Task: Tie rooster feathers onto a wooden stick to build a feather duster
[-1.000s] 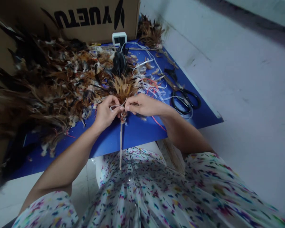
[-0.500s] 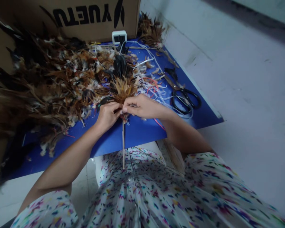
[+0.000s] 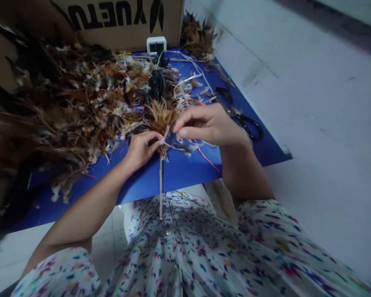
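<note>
A bundle of golden-brown feathers [image 3: 160, 115] is gathered at the top of a thin stick [image 3: 161, 185], which reaches over the table's front edge. My left hand [image 3: 143, 149] is closed on the base of this bundle, thumb and forefinger pinched together. From that pinch a thin white strip [image 3: 173, 145] runs toward my right hand [image 3: 208, 125]. The right hand is raised to the right of the bundle with fingers curled, thumb and forefinger close together. Whether the strip lies between its fingertips is too blurred to tell.
Loose brown and black feathers [image 3: 80, 99] cover the left of the blue table [image 3: 139, 185]. Scissors [image 3: 249, 126] lie beyond my right hand, near white and red strings. A cardboard box [image 3: 123, 35], a white square object [image 3: 156, 40] and another feather bunch [image 3: 198, 37] are behind.
My right hand has moved right and away from the base of the bundle, and a white strip now shows between the hands. My left hand has stayed in place.
</note>
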### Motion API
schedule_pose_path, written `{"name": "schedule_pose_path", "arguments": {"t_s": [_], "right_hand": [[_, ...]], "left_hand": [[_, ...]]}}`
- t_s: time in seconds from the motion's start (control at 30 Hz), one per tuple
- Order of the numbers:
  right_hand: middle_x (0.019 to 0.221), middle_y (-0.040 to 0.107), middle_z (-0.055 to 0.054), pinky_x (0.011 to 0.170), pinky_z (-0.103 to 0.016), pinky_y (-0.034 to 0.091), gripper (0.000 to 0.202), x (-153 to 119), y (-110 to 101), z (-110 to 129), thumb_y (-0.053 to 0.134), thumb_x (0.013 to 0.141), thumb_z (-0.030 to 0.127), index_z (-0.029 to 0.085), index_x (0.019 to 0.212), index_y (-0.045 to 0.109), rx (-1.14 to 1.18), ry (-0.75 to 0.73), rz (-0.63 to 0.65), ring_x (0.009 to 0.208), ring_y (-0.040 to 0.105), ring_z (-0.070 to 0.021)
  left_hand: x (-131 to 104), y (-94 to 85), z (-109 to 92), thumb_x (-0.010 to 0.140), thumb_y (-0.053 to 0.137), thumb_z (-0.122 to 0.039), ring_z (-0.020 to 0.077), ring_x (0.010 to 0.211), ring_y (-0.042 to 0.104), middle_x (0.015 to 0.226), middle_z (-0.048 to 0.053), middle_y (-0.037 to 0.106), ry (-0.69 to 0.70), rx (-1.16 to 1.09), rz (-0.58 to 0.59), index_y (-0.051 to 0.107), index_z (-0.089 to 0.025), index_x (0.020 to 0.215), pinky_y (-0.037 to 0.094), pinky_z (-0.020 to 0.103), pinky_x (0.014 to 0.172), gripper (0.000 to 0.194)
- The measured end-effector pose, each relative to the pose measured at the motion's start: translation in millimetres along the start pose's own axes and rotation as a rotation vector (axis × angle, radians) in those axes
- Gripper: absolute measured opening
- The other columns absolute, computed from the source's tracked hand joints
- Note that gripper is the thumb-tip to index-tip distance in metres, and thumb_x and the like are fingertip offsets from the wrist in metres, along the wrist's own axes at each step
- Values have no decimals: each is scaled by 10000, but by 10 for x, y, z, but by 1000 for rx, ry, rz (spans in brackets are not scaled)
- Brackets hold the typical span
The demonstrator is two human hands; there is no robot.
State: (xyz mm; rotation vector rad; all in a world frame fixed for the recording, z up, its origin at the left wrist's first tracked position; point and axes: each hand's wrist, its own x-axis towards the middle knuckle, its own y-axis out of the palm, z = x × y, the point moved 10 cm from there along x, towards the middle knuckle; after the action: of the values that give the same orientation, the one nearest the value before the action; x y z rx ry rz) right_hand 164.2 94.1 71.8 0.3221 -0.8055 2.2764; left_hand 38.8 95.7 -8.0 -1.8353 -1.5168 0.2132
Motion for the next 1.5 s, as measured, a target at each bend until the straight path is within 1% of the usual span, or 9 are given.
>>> {"name": "schedule_pose_path", "arguments": {"t_s": [0.07,0.2,0.33,0.47,0.6,0.87,1.07,1.23,1.5], "right_hand": [[856,635,-31,678,-235,408,124,30,-37,-135,643,882,219,123,953,677,-180,5,-72,724,531,-93],[870,615,-35,730,-261,377,129,86,214,-366,633,828,154,132,937,698,-431,38,50,750,501,-112],[811,607,-36,699,-258,351,148,86,369,-532,625,850,213,114,924,707,-478,144,131,731,505,-119],[791,628,-46,698,-255,358,188,102,377,-510,577,882,233,106,835,708,-398,125,132,724,523,-115],[773,641,-35,693,-249,364,160,113,252,-516,560,837,177,112,805,703,-352,165,56,708,527,-105],[615,577,20,587,-230,337,168,57,-39,-636,647,804,274,116,755,678,-215,274,-86,589,437,-72],[743,660,-21,636,-222,423,160,82,46,-494,717,779,273,127,749,656,-12,193,14,690,545,-91],[826,719,-69,517,-179,414,197,51,169,-613,693,823,285,115,779,604,283,303,22,635,578,-70],[867,758,-76,694,-207,516,101,13,339,-615,698,804,201,130,772,633,209,350,220,775,665,-98]], "left_hand": [[-3,0,23,871,653,-255,124,647,625,675,-1,701,-2,1,-8,701,-176,799,445,234,664,117],[0,4,45,855,661,-226,128,660,633,665,-4,691,-2,-3,-13,692,-176,790,447,237,668,88],[4,14,42,864,648,-252,132,664,631,656,-6,687,-9,-6,-3,695,-180,793,447,241,660,112],[3,19,54,863,640,-279,135,676,630,664,-3,692,-30,0,1,692,-181,786,442,242,654,134],[3,19,51,853,637,-268,136,662,619,659,-4,688,-26,-11,-2,678,-181,772,436,245,652,126],[-3,26,46,861,612,-242,130,632,627,648,-7,684,-29,-61,14,658,-183,788,457,248,667,104],[0,30,33,855,615,-219,137,649,639,651,-3,688,-48,-78,22,645,-180,780,461,250,668,90],[1,39,113,847,635,-270,140,594,632,642,0,691,-97,-145,25,622,-187,780,464,253,615,107],[7,53,317,778,722,-345,142,583,667,659,8,698,-196,-392,-23,581,-190,763,520,250,593,211]]}}
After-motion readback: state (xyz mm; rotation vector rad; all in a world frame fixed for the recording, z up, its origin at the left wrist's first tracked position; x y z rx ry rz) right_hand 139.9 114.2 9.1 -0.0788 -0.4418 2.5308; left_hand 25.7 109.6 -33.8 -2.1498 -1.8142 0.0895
